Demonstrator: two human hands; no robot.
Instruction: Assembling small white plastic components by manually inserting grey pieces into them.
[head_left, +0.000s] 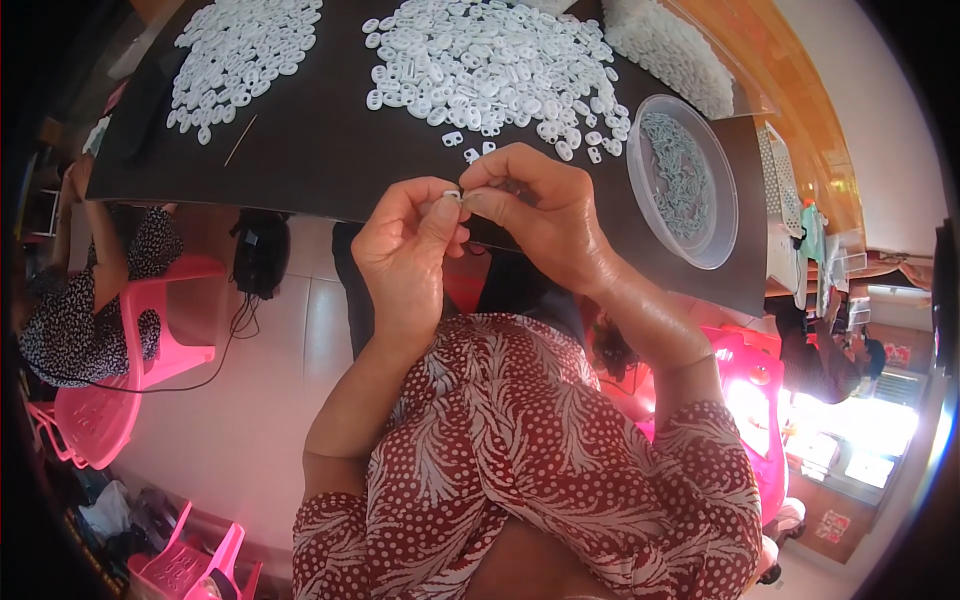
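Note:
Just over the table's near edge, my two hands meet fingertip to fingertip. My left hand point(408, 250) is closed in a pinch on a small white plastic piece point(453, 194). My right hand point(545, 215) pinches right beside that piece, with thumb and forefinger together; whatever is between them is too small to make out. Beyond my hands lies a wide heap of white oval plastic pieces with two holes point(480, 70). A few loose ones lie close to my right fingers.
A second pile of white pieces point(240, 60) lies at the left, near a thin stick point(240, 140). At the right stand a round clear tub point(716, 235) of grey-green small parts and a clear box point(745, 95) of white parts. Another person sits left on a pink chair point(125, 370).

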